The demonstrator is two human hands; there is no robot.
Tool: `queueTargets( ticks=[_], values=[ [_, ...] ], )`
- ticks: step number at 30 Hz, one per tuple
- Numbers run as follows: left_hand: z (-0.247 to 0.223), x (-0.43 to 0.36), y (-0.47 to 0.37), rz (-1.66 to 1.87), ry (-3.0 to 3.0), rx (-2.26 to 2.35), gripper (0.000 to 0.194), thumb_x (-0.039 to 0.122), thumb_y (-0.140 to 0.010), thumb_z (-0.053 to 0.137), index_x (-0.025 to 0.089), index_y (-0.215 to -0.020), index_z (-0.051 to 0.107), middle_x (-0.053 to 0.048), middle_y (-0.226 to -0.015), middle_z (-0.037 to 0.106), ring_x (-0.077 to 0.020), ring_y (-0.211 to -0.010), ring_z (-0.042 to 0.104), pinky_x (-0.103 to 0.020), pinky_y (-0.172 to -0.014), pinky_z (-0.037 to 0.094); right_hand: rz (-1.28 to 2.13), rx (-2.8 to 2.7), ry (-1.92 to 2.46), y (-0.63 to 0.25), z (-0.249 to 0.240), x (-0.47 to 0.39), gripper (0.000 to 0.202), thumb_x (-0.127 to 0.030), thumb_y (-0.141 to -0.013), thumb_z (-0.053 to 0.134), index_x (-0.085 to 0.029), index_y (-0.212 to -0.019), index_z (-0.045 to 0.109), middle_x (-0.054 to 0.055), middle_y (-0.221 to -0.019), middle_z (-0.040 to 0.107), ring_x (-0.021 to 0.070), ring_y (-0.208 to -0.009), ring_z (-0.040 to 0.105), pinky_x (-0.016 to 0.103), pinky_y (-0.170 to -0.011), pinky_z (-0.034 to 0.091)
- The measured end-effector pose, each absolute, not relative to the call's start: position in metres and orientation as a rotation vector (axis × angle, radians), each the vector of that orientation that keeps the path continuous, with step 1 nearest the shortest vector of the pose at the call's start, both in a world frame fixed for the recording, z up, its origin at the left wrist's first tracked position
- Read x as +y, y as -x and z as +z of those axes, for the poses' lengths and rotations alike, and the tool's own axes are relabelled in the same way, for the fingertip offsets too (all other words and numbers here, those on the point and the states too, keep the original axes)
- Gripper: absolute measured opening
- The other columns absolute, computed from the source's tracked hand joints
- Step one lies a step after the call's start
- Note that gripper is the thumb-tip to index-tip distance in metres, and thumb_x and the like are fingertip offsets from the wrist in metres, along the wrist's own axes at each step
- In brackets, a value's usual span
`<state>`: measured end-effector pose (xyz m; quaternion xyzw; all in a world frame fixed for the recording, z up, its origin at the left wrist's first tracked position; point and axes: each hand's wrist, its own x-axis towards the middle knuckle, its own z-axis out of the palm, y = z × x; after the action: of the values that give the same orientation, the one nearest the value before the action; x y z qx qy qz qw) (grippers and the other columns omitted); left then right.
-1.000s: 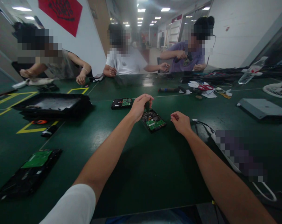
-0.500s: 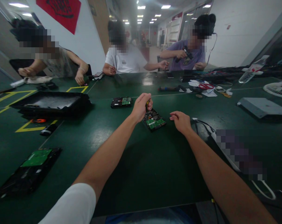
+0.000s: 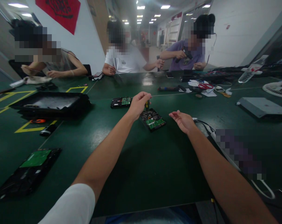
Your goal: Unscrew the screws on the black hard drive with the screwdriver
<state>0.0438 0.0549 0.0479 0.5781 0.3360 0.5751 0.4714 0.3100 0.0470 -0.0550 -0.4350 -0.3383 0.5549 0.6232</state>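
A hard drive lies on the green table in front of me, its green circuit board facing up. My left hand is closed around the top of a yellow-and-black screwdriver, held upright over the drive's far edge. The fingers hide part of the handle, and the tip cannot be made out. To the right of the drive, apart from it, my right hand hovers with the palm partly turned up. Its fingers are loosely bent and stretched towards the drive, with nothing visible in them.
A second hard drive lies behind my left hand, a larger-looking one at near left. A black tray stands left. Right are a power strip, a grey metal box and a tilted bottle. Three people sit opposite.
My left hand has shifted slightly left and its grip has turned, showing more of the screwdriver. My right hand has rolled palm-up, fingers loosening. The person at far left has drawn a hand back.
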Motion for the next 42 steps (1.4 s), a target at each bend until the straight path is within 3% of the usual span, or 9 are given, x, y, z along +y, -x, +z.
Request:
queueTargets(
  ticks=[7,11,16,21,25,35,42],
  values=[
    [0.049,0.054,-0.043,1.351,-1.261,0.702,0.013,0.031,-0.093,0.061,0.020,-0.090,0.065,-0.001,-0.073,0.062,-0.0129,-0.065,0.063,-0.028,-0.068,0.053,1.326,-0.757,0.953,-0.310,-0.051,0.044,0.006,-0.018,-0.090,0.069,-0.020,-0.085,0.067,0.007,-0.093,0.073,0.0200,-0.098,0.073,0.041,-0.111,0.054],
    [0.049,0.052,-0.048,1.423,-1.208,0.699,0.012,0.026,-0.093,0.055,0.020,-0.087,0.064,0.002,-0.066,0.055,-0.0107,-0.058,0.057,-0.025,-0.060,0.049,1.367,-0.775,0.952,-0.314,-0.048,0.044,0.004,-0.019,-0.091,0.065,-0.020,-0.090,0.069,0.009,-0.098,0.073,0.0213,-0.105,0.072,0.040,-0.111,0.053],
    [0.047,0.051,-0.053,1.438,-1.219,0.706,0.017,0.028,-0.094,0.053,0.019,-0.082,0.062,0.004,-0.059,0.044,-0.0087,-0.050,0.045,-0.022,-0.052,0.040,1.405,-0.733,0.904,-0.319,-0.048,0.047,0.015,-0.010,-0.087,0.062,-0.020,-0.095,0.069,0.010,-0.102,0.071,0.0206,-0.112,0.070,0.037,-0.113,0.052],
    [0.048,0.049,-0.054,1.424,-1.266,0.725,0.021,0.031,-0.095,0.054,0.020,-0.079,0.062,0.004,-0.060,0.045,-0.0085,-0.052,0.044,-0.023,-0.053,0.040,1.412,-0.701,0.878,-0.317,-0.050,0.048,0.037,0.008,-0.078,0.053,-0.019,-0.100,0.067,0.010,-0.114,0.070,0.0185,-0.121,0.067,0.033,-0.112,0.051],
    [0.050,0.048,-0.054,1.408,-1.259,0.733,0.020,0.030,-0.094,0.055,0.019,-0.080,0.062,0.003,-0.062,0.046,-0.0085,-0.053,0.046,-0.022,-0.054,0.040,1.435,-0.703,0.906,-0.314,-0.048,0.046,0.038,0.009,-0.081,0.049,-0.019,-0.100,0.067,0.010,-0.116,0.071,0.0201,-0.123,0.067,0.034,-0.107,0.055],
    [0.050,0.049,-0.054,1.392,-1.220,0.727,0.006,0.022,-0.089,0.055,0.020,-0.085,0.059,0.003,-0.067,0.052,-0.0089,-0.055,0.051,-0.021,-0.054,0.043,1.406,-0.609,0.867,-0.310,-0.042,0.043,0.029,0.010,-0.087,0.056,-0.016,-0.094,0.068,0.011,-0.101,0.076,0.0196,-0.107,0.075,0.024,-0.095,0.060],
    [0.048,0.051,-0.053,1.384,-1.251,0.711,0.006,0.020,-0.088,0.054,0.019,-0.085,0.059,0.003,-0.067,0.053,-0.0091,-0.055,0.052,-0.021,-0.053,0.044,1.381,-0.483,0.893,-0.311,-0.039,0.045,0.021,0.002,-0.089,0.067,-0.019,-0.085,0.067,0.004,-0.086,0.073,0.0114,-0.083,0.076,0.011,-0.075,0.063]
  ],
)
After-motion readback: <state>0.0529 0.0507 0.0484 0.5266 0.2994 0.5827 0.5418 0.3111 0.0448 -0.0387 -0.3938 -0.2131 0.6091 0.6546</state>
